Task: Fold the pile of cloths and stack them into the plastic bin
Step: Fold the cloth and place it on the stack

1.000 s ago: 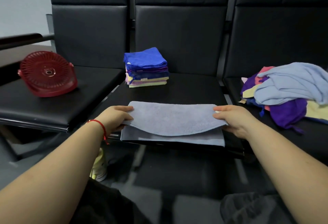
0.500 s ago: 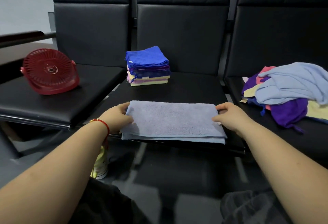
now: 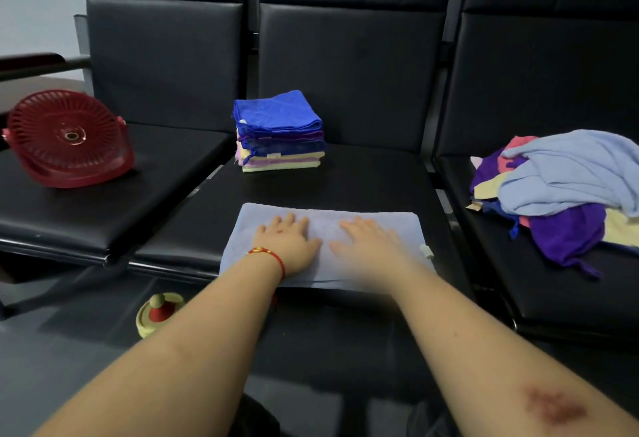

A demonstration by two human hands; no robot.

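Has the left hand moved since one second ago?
Yes. The left hand moved inward from the light blue cloth's left edge onto its middle, pressing flat.

Matt terry cloth (image 3: 325,225) lies on a smooth, faintly glossy leatherette seat (image 3: 363,184)

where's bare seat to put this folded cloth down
Bare black seat lies between the light blue cloth and the folded stack, and right of that stack. The right seat is crowded by the unfolded pile.

1. Dim, even room light; my dark seats (image 3: 345,180) show only faint sheen.
2. My right hand (image 3: 371,246) smears with motion blur; my left hand (image 3: 288,241) is sharper.
3. Seat backs bow at the edges.
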